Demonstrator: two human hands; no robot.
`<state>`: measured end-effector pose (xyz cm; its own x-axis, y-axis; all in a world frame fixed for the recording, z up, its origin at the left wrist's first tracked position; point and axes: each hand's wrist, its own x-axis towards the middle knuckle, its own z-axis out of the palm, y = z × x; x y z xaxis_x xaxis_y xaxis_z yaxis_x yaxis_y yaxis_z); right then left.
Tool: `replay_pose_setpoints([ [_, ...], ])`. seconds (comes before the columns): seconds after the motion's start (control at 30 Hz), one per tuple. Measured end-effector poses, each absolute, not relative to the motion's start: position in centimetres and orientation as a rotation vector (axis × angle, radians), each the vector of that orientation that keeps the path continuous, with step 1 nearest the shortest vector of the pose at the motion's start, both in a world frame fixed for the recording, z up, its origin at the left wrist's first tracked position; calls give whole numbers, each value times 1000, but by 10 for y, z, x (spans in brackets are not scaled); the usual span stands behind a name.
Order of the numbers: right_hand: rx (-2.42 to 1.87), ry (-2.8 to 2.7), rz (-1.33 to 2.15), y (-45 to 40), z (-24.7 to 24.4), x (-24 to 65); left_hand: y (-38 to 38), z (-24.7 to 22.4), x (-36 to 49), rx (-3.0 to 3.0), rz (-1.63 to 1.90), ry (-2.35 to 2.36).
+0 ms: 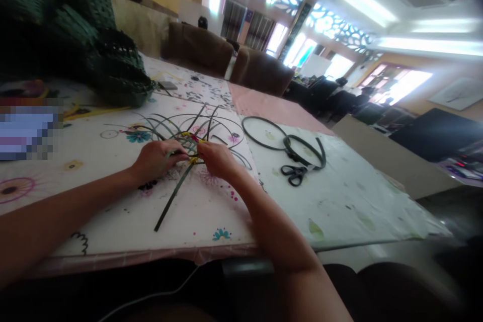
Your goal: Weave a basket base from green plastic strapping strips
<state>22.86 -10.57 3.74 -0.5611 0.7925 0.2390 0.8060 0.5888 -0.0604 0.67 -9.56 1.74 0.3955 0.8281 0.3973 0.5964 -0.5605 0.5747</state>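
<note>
A woven piece of thin dark green strips, with yellow and red bits at its middle, lies on the flower-patterned tablecloth. Its loose ends fan out, and one long strip points toward the front edge. My left hand pinches a green strip at the left side of the weave. On the right side, my right hand has its fingers closed on the edge of the same weave, near a yellow bit. The fingertips of both hands are close together.
Black scissors lie on the right beside a coil of dark strip and a thin hoop. Dark green woven baskets stand at the back left, near a blurred-out patch. Brown chairs are behind the table.
</note>
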Motion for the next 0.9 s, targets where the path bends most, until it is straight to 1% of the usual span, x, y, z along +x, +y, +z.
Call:
replay_pose_setpoints([
  [0.1,-1349,-2606,-56,-105,40,228,-94,17,7,2150,920,1317],
  [0.2,-1357,-2598,-41,-104,41,227,-93,16,7,2124,945,1361],
  [0.47,-1378,-2469,129,-102,40,231,-89,16,5,2397,1021,1118],
  [0.67,-1378,-2406,192,-105,42,230,-90,10,7,2600,1087,1212],
  [0.77,-1327,-2416,141,-105,41,229,-89,6,7,2656,1123,1259],
  [0.9,-1203,-2461,-107,-102,39,230,-89,2,6,2739,1167,1253],
])
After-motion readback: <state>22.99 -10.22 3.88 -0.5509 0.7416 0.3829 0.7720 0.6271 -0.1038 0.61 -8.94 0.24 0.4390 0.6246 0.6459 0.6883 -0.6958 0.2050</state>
